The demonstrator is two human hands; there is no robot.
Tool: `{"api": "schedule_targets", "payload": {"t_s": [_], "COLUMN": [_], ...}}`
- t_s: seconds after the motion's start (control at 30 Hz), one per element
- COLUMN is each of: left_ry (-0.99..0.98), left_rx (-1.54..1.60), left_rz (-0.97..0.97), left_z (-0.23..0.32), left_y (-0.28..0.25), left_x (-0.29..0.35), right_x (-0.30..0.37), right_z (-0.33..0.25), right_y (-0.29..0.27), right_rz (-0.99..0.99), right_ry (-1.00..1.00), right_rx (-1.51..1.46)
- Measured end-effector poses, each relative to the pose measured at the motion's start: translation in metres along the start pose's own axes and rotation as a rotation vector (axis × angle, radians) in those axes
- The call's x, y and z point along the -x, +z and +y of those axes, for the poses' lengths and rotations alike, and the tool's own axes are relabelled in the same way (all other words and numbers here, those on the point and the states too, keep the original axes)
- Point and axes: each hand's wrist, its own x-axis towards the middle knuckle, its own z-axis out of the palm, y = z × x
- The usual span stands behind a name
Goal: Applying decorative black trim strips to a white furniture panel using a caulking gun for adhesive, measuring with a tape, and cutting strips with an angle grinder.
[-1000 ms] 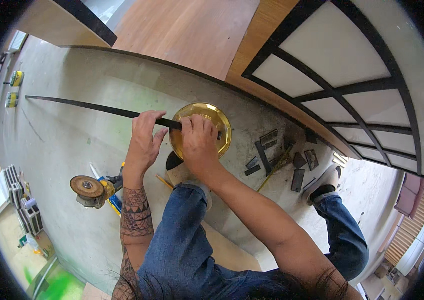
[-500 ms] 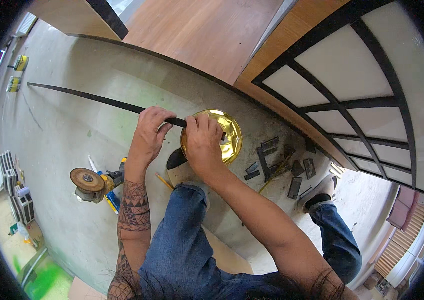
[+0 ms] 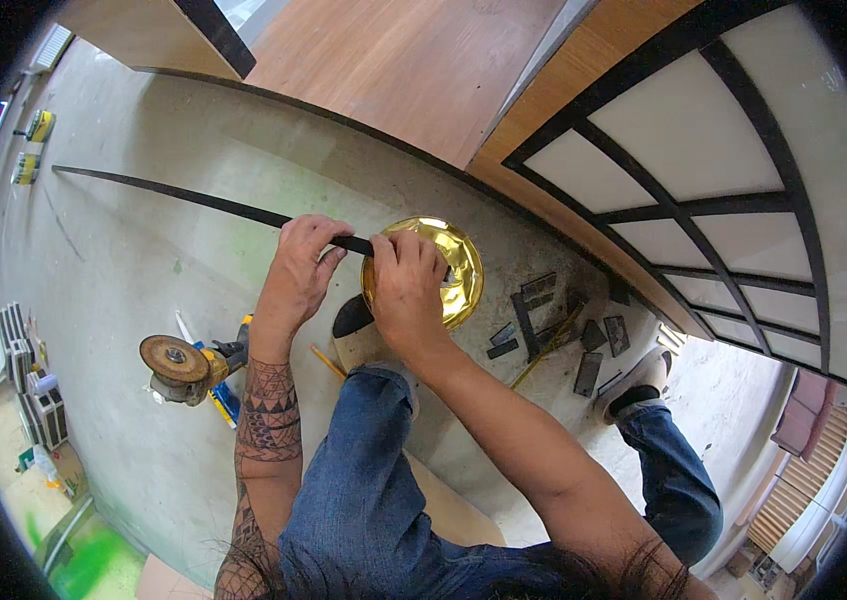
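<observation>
A long, thin black strip [image 3: 179,196] stretches from the far left to the middle of the view. My left hand [image 3: 301,265] is closed around it near its right end, thumb underneath. Closer to that end, my right hand [image 3: 406,290] grips the same strip with bent fingers; the very tip is hidden by this hand. Behind and below my right hand lies a shiny gold round lid or dish [image 3: 462,262] on the floor. My right hand covers part of its left side.
An angle grinder [image 3: 184,368] with a worn disc lies left of my left forearm. A yellow pencil [image 3: 328,362] is near my knee. Several dark offcuts [image 3: 589,372] litter the floor at right. A wooden cabinet [image 3: 404,70] and a black-gridded white panel [image 3: 704,160] stand ahead.
Hardly anything differs. Both hands keep their hold on the strip, and its far end has shifted very slightly.
</observation>
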Motion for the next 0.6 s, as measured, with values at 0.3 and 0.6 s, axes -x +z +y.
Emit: {"api": "schedule_targets", "payload": {"t_s": [0.3, 0.6], "left_ry": [0.011, -0.014], "left_rx": [0.002, 0.000], "left_rz": [0.004, -0.010], "left_z": [0.0062, 0.0080], "left_y": [-0.0015, -0.0020], "left_x": [-0.0009, -0.0001], "right_x": [0.0012, 0.0018], "right_z": [-0.0014, -0.0029], "right_y": [-0.0052, -0.0013], "right_rz": [-0.038, -0.025], "right_ry": [0.024, 0.050], "right_rx": [-0.002, -0.007]}}
